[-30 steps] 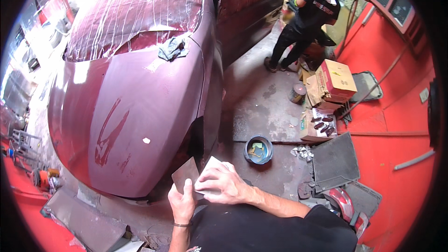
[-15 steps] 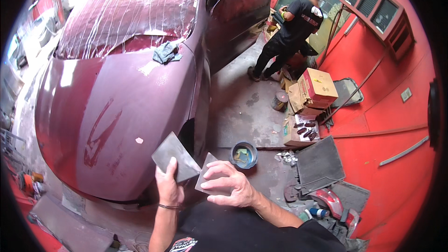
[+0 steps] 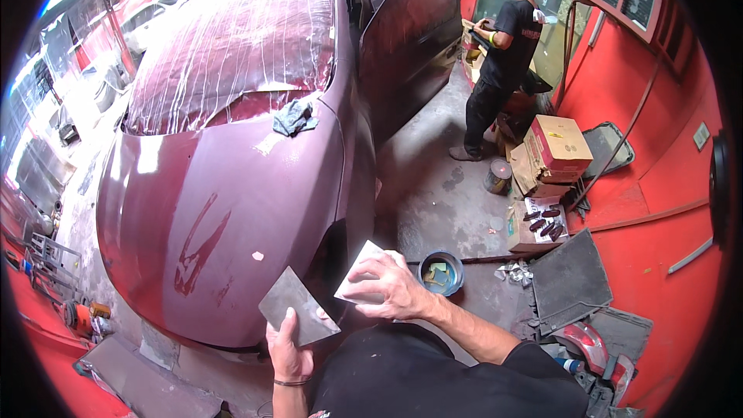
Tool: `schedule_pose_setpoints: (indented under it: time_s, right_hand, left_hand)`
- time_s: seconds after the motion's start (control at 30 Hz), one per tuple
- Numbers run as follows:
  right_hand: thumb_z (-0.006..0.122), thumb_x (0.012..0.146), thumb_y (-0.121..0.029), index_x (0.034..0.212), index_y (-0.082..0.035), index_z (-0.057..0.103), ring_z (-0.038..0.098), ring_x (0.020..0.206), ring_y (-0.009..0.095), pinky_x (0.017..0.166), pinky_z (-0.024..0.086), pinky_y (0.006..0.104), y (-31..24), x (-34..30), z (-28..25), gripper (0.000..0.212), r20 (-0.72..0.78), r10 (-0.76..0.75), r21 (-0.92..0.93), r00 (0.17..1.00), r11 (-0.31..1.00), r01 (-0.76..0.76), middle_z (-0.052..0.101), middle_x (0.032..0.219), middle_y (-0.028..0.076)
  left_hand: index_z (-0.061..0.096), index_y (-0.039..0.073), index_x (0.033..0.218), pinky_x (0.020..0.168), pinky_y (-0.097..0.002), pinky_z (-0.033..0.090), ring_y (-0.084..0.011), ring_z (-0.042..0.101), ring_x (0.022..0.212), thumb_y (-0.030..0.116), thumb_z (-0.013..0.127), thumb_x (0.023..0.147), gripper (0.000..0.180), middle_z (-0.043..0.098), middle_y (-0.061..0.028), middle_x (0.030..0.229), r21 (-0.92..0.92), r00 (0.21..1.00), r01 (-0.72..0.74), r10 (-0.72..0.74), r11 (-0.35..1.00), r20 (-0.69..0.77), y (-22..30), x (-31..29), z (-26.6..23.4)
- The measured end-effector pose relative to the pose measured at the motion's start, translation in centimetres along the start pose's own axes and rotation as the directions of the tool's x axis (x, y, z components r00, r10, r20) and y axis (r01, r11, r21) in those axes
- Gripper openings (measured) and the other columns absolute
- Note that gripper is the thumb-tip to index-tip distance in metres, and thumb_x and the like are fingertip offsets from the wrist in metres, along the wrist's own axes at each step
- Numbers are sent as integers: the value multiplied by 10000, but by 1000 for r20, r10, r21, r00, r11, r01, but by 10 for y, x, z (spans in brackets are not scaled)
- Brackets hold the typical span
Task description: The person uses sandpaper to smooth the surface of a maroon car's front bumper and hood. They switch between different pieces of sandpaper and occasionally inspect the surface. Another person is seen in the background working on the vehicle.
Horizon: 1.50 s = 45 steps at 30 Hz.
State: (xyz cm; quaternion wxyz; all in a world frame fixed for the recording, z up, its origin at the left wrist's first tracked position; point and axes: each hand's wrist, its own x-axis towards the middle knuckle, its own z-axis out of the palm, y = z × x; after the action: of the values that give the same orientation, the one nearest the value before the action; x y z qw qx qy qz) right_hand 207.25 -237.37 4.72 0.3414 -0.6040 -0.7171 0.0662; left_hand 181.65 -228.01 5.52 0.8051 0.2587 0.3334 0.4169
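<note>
My left hand (image 3: 288, 352) grips a thin, square grey plate (image 3: 294, 306) by its lower edge, thumb on top. A pinkish patch, maybe a reflection, shows near the plate's right corner. My right hand (image 3: 398, 294) is closed on a smaller flat grey plate (image 3: 369, 250), its fingers spread across the face and hiding much of it. The two plates are held side by side, a little apart, in front of my body. Just beyond them is the car hood (image 3: 240, 209), dull purplish with a glossier red left part and dark red streaks.
A grey rag (image 3: 295, 118) lies below the plastic-covered windshield (image 3: 232, 54). On the floor stand a blue bucket (image 3: 457, 282) with water and pads, a can (image 3: 498, 176) and cardboard boxes (image 3: 557, 143). A co-worker (image 3: 507, 54) stands beyond the open car door (image 3: 406, 46).
My view has tilted up and shifted left. The plate in my right hand has moved up and away from the left plate. The co-worker's arms are raised further forward.
</note>
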Motion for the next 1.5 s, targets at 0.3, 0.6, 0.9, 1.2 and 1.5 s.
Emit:
schedule_pose_setpoints:
  time_s: [0.3,0.6,0.9,1.2,1.5]
  right_hand:
    - [824,846,-318,1166,-244,791,598,1254,221,1062,394,520,-25,18,29,331,-43,-106,126,993,986,111,679,1237,-37]
    - [825,870,-324,1173,-251,820,589,1284,214,1092,381,514,-35,11,28,312,-35,-84,225,996,970,89,685,1259,-49]
    - [842,882,-224,1296,-159,792,506,1415,292,1245,321,501,-49,20,23,423,-57,-70,669,996,738,90,641,1388,50]
    - [835,843,-344,1231,-271,806,594,1280,210,1118,377,495,5,-8,-1,395,33,8,-4,999,1000,-8,679,1300,-39]
    - [815,860,-369,1158,-266,825,591,1295,200,1095,379,543,-9,11,0,316,-99,32,-27,995,999,-35,698,1252,-43]
  left_hand:
    - [612,-72,1407,1049,-336,503,-178,658,1140,69,686,1055,386,719,-120,1294,647,935,-334,327,686,136,-18,10,-15]
    - [562,-18,1452,1065,-368,516,-205,655,1187,87,659,1080,398,680,-114,1363,332,871,-474,490,816,40,30,31,23]
    - [561,27,1455,1006,-464,606,-287,689,1197,185,629,1104,391,686,-126,1331,-182,974,217,-201,959,101,-18,46,-23]
    - [574,30,1433,997,-530,621,-302,720,1167,89,651,1066,380,704,-131,1300,-96,979,203,-199,974,49,-18,24,-11]
    - [656,-46,1307,962,-320,551,-164,695,1060,48,678,1046,279,745,-100,1201,522,957,-268,162,810,240,-25,27,-15]
